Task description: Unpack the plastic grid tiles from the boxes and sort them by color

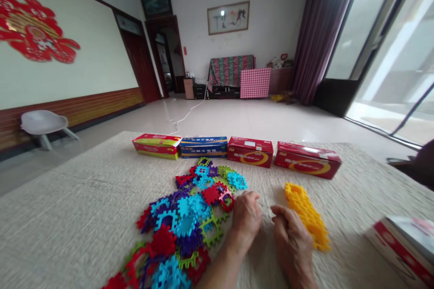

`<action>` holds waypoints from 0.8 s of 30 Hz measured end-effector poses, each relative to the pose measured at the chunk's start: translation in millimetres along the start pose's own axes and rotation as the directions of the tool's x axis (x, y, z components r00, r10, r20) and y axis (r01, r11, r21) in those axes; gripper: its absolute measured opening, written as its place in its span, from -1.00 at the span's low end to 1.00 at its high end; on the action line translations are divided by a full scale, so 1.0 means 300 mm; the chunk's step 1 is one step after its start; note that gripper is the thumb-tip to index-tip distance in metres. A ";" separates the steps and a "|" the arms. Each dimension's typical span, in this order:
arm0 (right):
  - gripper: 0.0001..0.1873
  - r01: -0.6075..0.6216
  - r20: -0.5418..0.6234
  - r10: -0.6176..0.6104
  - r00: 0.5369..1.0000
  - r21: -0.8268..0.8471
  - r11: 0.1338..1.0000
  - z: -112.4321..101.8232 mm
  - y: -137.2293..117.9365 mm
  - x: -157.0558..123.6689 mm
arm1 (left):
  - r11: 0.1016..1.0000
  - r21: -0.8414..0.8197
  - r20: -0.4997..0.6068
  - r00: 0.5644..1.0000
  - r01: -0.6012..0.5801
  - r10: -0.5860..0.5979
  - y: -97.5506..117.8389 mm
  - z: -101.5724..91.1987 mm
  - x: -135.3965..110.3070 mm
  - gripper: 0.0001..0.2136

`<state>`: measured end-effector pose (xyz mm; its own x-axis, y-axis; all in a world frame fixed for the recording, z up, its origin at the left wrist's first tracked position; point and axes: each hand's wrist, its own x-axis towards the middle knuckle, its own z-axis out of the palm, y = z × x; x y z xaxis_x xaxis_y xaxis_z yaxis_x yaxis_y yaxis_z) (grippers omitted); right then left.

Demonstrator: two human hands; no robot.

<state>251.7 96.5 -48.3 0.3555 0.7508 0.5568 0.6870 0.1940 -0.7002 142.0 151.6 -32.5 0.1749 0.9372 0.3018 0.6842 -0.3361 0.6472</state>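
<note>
My left hand point(247, 214) is closed with its fingers curled in, just right of a loose pile of interlocking plastic building pieces point(186, 226). The pile mixes light blue, red, purple and green pieces with notched edges, some with window-like openings. Near its fingers lies a pink-red piece point(226, 199). My right hand point(293, 244) is also closed, a short gap away from the left. Beside it, on the right, yellow notched pieces point(307, 216) lie together in a row. Whatever either hand may hold is hidden by the fingers.
Along the far side of the cloth-covered surface point(91, 180) stand a red-yellow box point(158, 146), a blue box point(203, 147) and two red boxes point(250, 152) point(307, 159). A white-and-red box point(403, 248) sits at the right. A small chair point(44, 124) stands beyond, on the floor.
</note>
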 end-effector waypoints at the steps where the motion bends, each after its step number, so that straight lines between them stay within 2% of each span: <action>1: -0.80 -0.015 0.019 0.015 1.000 -0.002 1.000 0.003 0.003 0.001 | 1.000 0.010 -0.005 1.000 0.001 -0.001 0.000 -0.004 -0.003 -0.66; 4: -0.75 -0.025 0.064 0.026 0.998 -0.022 0.999 0.010 0.002 -0.001 | 0.997 0.072 -0.027 1.000 0.010 -0.008 0.006 -0.028 -0.004 -0.66; 7: -0.75 -0.017 0.070 0.018 0.997 -0.007 1.000 0.013 -0.008 -0.003 | 0.983 0.180 -0.035 0.999 0.036 -0.030 0.013 -0.078 0.035 -0.66; 13: -0.76 -0.004 0.074 0.002 0.997 0.018 1.000 0.014 -0.012 -0.005 | 0.935 0.349 0.002 0.997 0.069 -0.074 -0.027 -0.206 0.257 -0.68; 16: -0.76 -0.010 0.082 0.009 0.997 0.018 1.000 0.019 -0.007 -0.006 | 0.902 0.424 0.078 0.989 0.078 -0.122 -0.086 -0.233 0.370 -0.74; 18: -0.76 -0.016 0.072 0.014 0.997 0.019 1.000 0.023 -0.005 -0.006 | 0.884 0.461 0.175 0.967 0.083 -0.182 -0.129 -0.233 0.421 -0.69; 21: -0.75 -0.022 0.049 0.021 0.999 0.022 1.000 0.029 -0.005 -0.006 | 0.859 0.506 0.306 0.915 0.078 -0.264 -0.178 -0.226 0.452 -0.66; 24: -0.74 -0.028 0.052 0.027 0.998 0.019 0.999 0.032 -0.007 -0.006 | 0.847 0.530 0.368 0.890 0.037 -0.269 -0.199 -0.234 0.441 -0.68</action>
<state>243.7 100.7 -52.2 0.3410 0.7873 0.5136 0.6645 0.1846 -0.7241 74.4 289.1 17.9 0.2325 0.9588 -0.1633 0.9613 -0.2010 0.1885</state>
